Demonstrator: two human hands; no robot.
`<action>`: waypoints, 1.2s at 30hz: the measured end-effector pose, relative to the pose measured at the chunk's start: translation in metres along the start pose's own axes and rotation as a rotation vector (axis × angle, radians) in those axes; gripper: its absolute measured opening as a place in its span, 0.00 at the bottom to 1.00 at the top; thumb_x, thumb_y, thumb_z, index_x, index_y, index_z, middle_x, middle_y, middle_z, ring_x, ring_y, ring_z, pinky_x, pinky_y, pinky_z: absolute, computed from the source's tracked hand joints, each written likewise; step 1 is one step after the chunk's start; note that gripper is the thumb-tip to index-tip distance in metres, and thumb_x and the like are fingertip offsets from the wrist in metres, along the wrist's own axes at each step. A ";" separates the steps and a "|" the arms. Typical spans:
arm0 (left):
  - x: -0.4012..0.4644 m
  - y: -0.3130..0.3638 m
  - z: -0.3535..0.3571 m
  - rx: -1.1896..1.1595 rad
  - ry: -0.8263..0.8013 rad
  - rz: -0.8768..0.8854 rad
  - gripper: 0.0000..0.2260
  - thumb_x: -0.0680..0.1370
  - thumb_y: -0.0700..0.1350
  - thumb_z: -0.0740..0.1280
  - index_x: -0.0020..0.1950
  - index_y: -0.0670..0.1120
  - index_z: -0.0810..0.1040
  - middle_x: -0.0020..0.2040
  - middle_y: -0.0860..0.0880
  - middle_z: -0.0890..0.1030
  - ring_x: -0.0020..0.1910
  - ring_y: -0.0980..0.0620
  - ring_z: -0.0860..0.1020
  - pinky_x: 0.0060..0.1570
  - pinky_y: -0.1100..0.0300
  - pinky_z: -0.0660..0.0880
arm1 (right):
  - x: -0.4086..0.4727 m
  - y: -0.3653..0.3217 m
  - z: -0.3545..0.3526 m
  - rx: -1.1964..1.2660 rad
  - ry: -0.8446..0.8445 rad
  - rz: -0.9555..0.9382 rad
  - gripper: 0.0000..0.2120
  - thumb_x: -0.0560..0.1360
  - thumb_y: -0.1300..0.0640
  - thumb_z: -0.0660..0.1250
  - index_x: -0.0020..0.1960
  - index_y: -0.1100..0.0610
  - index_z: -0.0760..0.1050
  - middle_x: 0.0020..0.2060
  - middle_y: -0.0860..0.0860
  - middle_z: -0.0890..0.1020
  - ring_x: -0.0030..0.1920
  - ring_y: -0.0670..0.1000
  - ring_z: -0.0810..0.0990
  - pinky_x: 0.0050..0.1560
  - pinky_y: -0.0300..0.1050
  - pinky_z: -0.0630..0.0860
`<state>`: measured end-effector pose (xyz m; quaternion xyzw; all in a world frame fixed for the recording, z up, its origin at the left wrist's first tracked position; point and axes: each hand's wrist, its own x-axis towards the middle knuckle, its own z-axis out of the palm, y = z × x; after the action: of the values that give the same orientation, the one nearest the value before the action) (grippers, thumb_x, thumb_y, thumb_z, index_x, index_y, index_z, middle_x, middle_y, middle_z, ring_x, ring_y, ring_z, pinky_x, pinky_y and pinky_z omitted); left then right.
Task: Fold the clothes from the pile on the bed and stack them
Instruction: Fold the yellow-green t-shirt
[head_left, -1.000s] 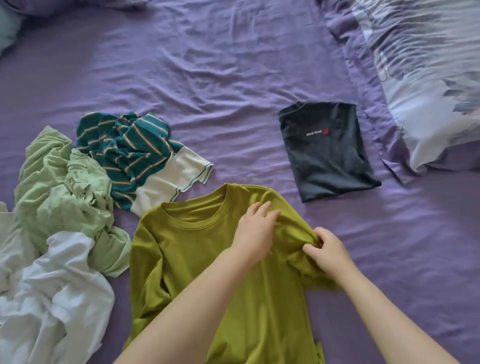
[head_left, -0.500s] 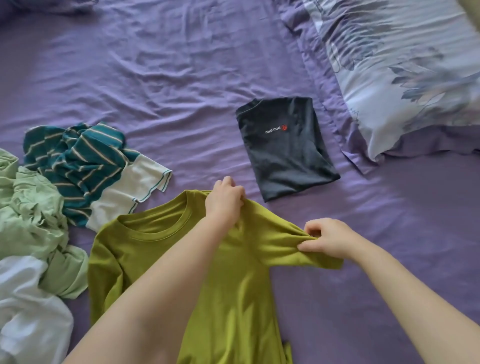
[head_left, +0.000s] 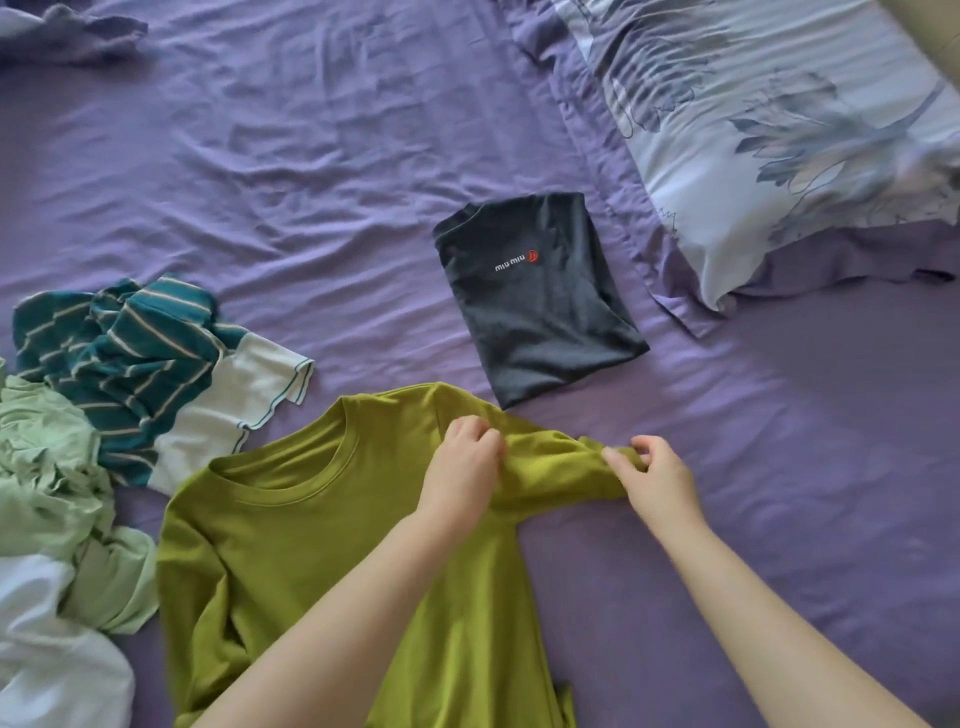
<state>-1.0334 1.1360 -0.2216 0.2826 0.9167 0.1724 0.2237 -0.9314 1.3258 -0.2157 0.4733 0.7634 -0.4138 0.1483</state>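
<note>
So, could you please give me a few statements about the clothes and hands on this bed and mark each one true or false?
1. The right hand pinches the end of the olive-green shirt's sleeve. True.
2. The dark folded shirt lies on top of the olive-green shirt. False: it lies on the purple sheet beyond it; whether the two touch cannot be told.
3. The left hand grips the olive-green shirt at its shoulder. True.
4. The striped teal garment is neatly folded. False: it lies crumpled beside the pale green garment.
5. The patterned pillow covers the dark folded shirt. False: it lies beside it, apart.
</note>
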 end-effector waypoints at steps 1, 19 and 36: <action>-0.001 -0.001 0.004 0.065 -0.042 0.049 0.11 0.76 0.36 0.61 0.58 0.42 0.76 0.64 0.43 0.71 0.66 0.45 0.66 0.61 0.53 0.68 | -0.002 0.002 0.000 0.033 0.017 -0.037 0.15 0.75 0.54 0.69 0.59 0.59 0.75 0.52 0.55 0.80 0.55 0.57 0.77 0.52 0.46 0.72; 0.034 -0.004 -0.040 -0.440 0.218 -0.449 0.10 0.75 0.43 0.69 0.56 0.47 0.80 0.55 0.42 0.71 0.59 0.43 0.70 0.62 0.53 0.68 | -0.009 0.000 -0.017 0.312 0.188 -0.320 0.22 0.76 0.64 0.66 0.68 0.53 0.68 0.57 0.50 0.77 0.52 0.54 0.79 0.53 0.53 0.77; -0.008 0.011 0.021 0.151 -0.060 -0.092 0.27 0.80 0.38 0.56 0.78 0.48 0.52 0.78 0.47 0.49 0.77 0.46 0.47 0.74 0.57 0.50 | -0.007 -0.001 0.024 0.104 0.187 -0.054 0.18 0.73 0.47 0.69 0.53 0.60 0.74 0.56 0.57 0.73 0.56 0.58 0.73 0.58 0.51 0.70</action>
<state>-1.0119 1.1439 -0.2316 0.2615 0.9320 0.0838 0.2366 -0.9324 1.3031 -0.2256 0.4959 0.7641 -0.4106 0.0405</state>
